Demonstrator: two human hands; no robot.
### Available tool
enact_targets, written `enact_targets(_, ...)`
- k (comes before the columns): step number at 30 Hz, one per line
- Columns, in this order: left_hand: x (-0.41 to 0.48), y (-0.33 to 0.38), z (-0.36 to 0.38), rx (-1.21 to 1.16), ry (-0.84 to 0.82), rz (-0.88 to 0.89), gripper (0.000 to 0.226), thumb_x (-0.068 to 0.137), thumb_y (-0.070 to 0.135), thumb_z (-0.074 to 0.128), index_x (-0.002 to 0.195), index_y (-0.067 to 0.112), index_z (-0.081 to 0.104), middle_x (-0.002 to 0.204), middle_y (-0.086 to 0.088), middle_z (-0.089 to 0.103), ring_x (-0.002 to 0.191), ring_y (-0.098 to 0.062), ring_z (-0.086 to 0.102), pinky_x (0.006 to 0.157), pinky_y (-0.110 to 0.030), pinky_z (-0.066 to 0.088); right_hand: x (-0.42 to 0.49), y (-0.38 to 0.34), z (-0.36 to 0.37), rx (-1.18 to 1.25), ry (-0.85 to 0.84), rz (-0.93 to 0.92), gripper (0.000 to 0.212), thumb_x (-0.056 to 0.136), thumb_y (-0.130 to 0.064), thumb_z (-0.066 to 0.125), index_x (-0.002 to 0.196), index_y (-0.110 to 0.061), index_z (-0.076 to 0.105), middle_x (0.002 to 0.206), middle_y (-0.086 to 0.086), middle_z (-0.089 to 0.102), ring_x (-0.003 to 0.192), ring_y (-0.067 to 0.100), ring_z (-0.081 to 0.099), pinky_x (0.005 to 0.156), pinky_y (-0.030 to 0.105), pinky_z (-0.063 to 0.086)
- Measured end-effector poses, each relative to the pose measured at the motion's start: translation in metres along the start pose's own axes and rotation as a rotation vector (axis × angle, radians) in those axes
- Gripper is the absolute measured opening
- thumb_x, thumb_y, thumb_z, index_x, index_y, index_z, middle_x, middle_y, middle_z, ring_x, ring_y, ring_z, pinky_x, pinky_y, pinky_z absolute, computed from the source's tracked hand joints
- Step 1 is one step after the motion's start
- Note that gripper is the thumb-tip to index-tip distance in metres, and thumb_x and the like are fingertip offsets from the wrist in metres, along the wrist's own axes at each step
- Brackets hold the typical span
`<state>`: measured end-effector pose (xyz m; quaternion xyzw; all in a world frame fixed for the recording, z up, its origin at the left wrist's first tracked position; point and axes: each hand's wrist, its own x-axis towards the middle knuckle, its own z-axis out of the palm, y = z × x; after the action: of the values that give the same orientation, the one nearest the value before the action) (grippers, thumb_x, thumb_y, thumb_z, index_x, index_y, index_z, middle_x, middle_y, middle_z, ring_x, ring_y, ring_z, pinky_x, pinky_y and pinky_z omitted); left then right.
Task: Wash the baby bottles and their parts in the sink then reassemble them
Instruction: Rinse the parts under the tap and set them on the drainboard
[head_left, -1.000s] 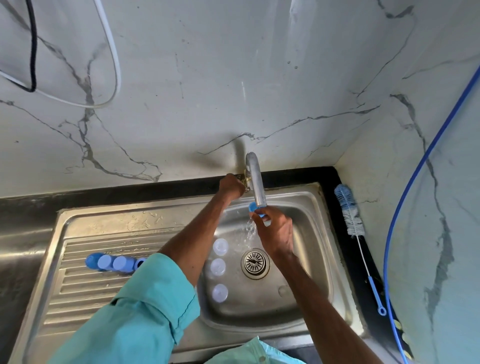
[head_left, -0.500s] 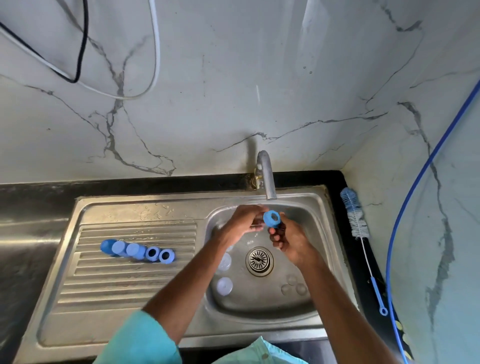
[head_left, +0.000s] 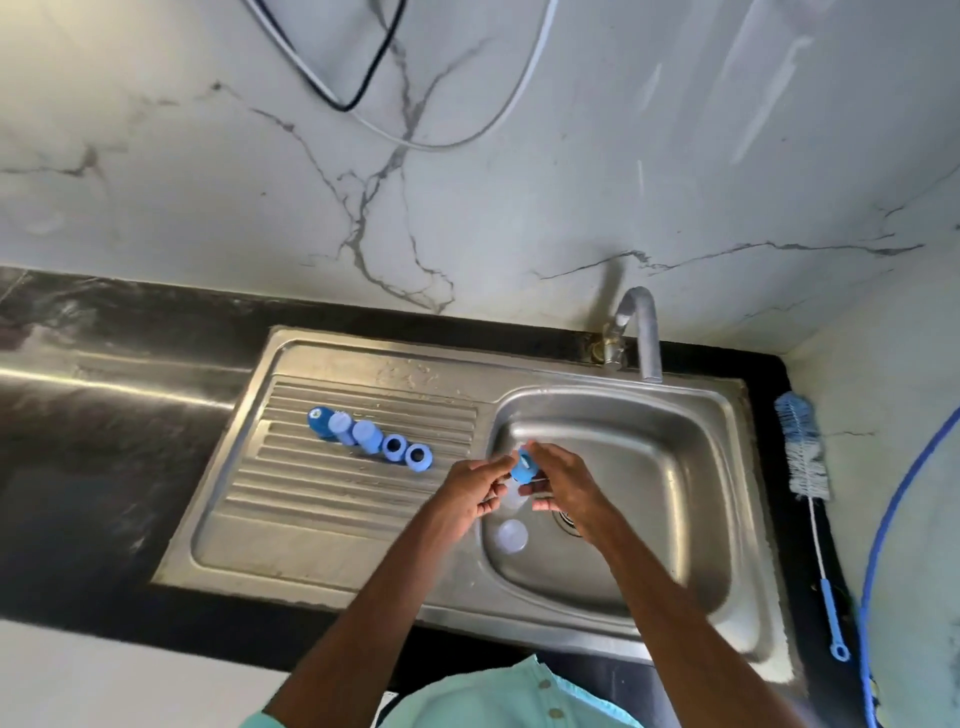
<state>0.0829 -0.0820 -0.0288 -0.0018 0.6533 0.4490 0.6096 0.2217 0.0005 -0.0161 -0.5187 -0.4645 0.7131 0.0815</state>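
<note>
Two bare hands meet in front of the tap (head_left: 641, 332), over the left side of the steel sink (head_left: 691, 467). Between them is a small blue bottle ring (head_left: 522, 465), tilted on its edge. The left hand (head_left: 478, 488) has its fingers curled, with thumb and fingertips pinching the ring's left side. The right hand (head_left: 566, 488) closes round the ring from the right, thumb on top and fingers curled beneath. Motion blur makes the exact finger placement hard to tell.

Below the hands, nearer the viewer than the tap, a clear round bottle part (head_left: 511, 535) lies on the basin floor. A second clear piece (head_left: 511, 500) is mostly hidden under the hands.

Left of the tap, on the ribbed draining board (head_left: 311, 519), five blue bottle parts (head_left: 365, 435) sit in a slanting row, each touching the next. Three look like closed caps, and the two nearest the basin are rings with open centres.

Right of the tap, a bottle brush (head_left: 802, 452) with blue and white bristles lies on the black bench (head_left: 104, 457), its thin handle pointing toward the viewer. A blue hose (head_left: 893, 519) curves down the wall (head_left: 519, 182) beside it. Above the tap, black and white cables (head_left: 426, 145) loop across the white marbled wall.
</note>
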Motion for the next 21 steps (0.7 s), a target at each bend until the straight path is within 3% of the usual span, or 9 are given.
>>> enact_targets(2, 0.002, -0.004, -0.027, -0.066, 0.024, -0.016, 0.02, 0.092, 0.026, 0.078, 0.087, 0.008, 0.072, 0.066, -0.001, 0.061, 0.053, -0.009, 0.051, 0.054, -0.02, 0.04, 0.009, 0.006, 0.018, -0.103, -0.124, -0.078, 0.034, 0.092, -0.027, 0.08, 0.123, -0.018, 0.069, 0.106, 0.015, 0.077, 0.083, 0.019, 0.073, 0.069, 0.034, 0.063)
enact_targets(4, 0.004, -0.006, -0.051, -0.063, 0.072, -0.009, 0.021, 0.094, 0.026, 0.075, 0.086, 0.008, 0.07, 0.067, -0.003, 0.061, 0.053, -0.009, 0.049, 0.052, -0.019, 0.039, 0.023, 0.014, 0.039, -0.285, -0.13, -0.162, 0.044, 0.084, -0.014, 0.087, 0.124, -0.018, 0.068, 0.104, 0.012, 0.077, 0.087, 0.019, 0.073, 0.073, 0.038, 0.064)
enact_targets(8, 0.01, -0.01, -0.095, 0.089, 0.208, 0.081, 0.022, 0.099, 0.027, 0.07, 0.094, 0.006, 0.073, 0.086, -0.005, 0.075, 0.054, -0.01, 0.049, 0.05, -0.02, 0.039, 0.052, 0.025, 0.083, -0.56, 0.046, -0.308, 0.044, 0.077, -0.015, 0.09, 0.118, -0.017, 0.072, 0.098, -0.003, 0.073, 0.086, 0.012, 0.069, 0.072, 0.007, 0.05)
enact_targets(12, 0.014, -0.017, -0.123, 0.324, 0.289, 0.109, 0.028, 0.096, 0.027, 0.068, 0.1, 0.0, 0.076, 0.085, -0.016, 0.074, 0.061, -0.017, 0.06, 0.056, -0.026, 0.049, 0.073, 0.04, 0.109, -0.706, 0.166, -0.356, 0.05, 0.072, -0.02, 0.091, 0.119, -0.02, 0.072, 0.113, 0.008, 0.066, 0.099, 0.024, 0.068, 0.086, 0.035, 0.056)
enact_targets(14, 0.018, -0.02, -0.131, 0.469, 0.321, 0.113, 0.026, 0.094, 0.028, 0.067, 0.096, 0.004, 0.077, 0.09, -0.019, 0.076, 0.075, -0.027, 0.07, 0.074, -0.04, 0.06, 0.08, 0.047, 0.119, -0.794, 0.175, -0.34, 0.052, 0.076, -0.019, 0.088, 0.125, -0.02, 0.069, 0.12, 0.014, 0.056, 0.106, 0.03, 0.065, 0.089, 0.039, 0.054)
enact_targets(16, 0.021, -0.021, -0.133, 0.582, 0.308, 0.123, 0.023, 0.095, 0.03, 0.066, 0.096, 0.011, 0.077, 0.098, -0.016, 0.077, 0.093, -0.033, 0.074, 0.089, -0.048, 0.06, 0.085, 0.051, 0.126, -0.86, 0.196, -0.335, 0.054, 0.078, -0.019, 0.086, 0.128, -0.021, 0.066, 0.122, 0.014, 0.054, 0.109, 0.033, 0.064, 0.089, 0.039, 0.054)
enact_targets(21, 0.018, -0.014, -0.126, 0.845, 0.243, 0.201, 0.029, 0.101, 0.026, 0.056, 0.108, 0.008, 0.077, 0.107, -0.012, 0.076, 0.105, -0.028, 0.07, 0.09, -0.033, 0.05, 0.093, 0.057, 0.127, -0.79, 0.181, -0.386, 0.067, 0.075, -0.015, 0.089, 0.135, -0.02, 0.06, 0.118, 0.01, 0.058, 0.107, 0.03, 0.064, 0.091, 0.043, 0.057)
